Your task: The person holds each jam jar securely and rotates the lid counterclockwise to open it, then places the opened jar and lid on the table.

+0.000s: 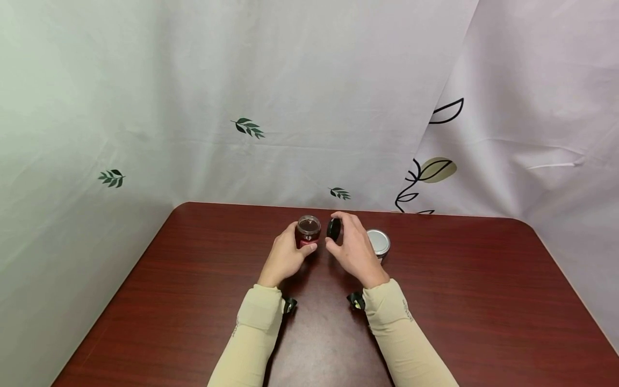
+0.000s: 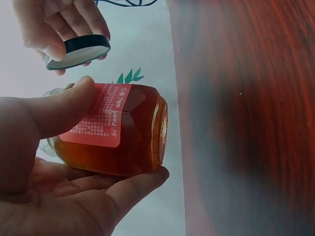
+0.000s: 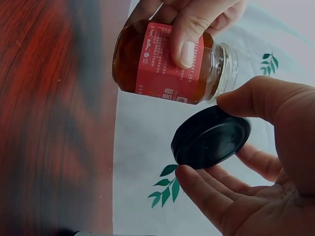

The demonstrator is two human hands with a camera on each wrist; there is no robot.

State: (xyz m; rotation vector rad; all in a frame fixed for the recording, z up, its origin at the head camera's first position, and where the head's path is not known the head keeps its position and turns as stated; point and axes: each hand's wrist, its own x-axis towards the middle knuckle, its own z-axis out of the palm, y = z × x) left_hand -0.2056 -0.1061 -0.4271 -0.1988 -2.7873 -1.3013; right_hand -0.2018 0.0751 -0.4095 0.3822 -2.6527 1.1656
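Observation:
My left hand (image 1: 285, 256) grips a glass jar of strawberry jam (image 2: 140, 130) round its body, the thumb lying across the red label. The jar's threaded mouth is uncovered and it holds dark amber-red jam. Just to the right, my right hand (image 1: 355, 250) pinches a black lid (image 3: 211, 137) by its rim between thumb and fingers. The lid is tilted on edge, its pale inner side turned toward the jar in the left wrist view. A small gap separates lid and jar in the head view.
A second container with a silver-white top (image 1: 379, 242) stands on the dark red wooden table (image 1: 193, 279), right behind my right hand and partly hidden by it. A white curtain with leaf prints (image 1: 300, 97) hangs beyond the table's far edge. A dark cable (image 2: 130, 3) shows in the left wrist view.

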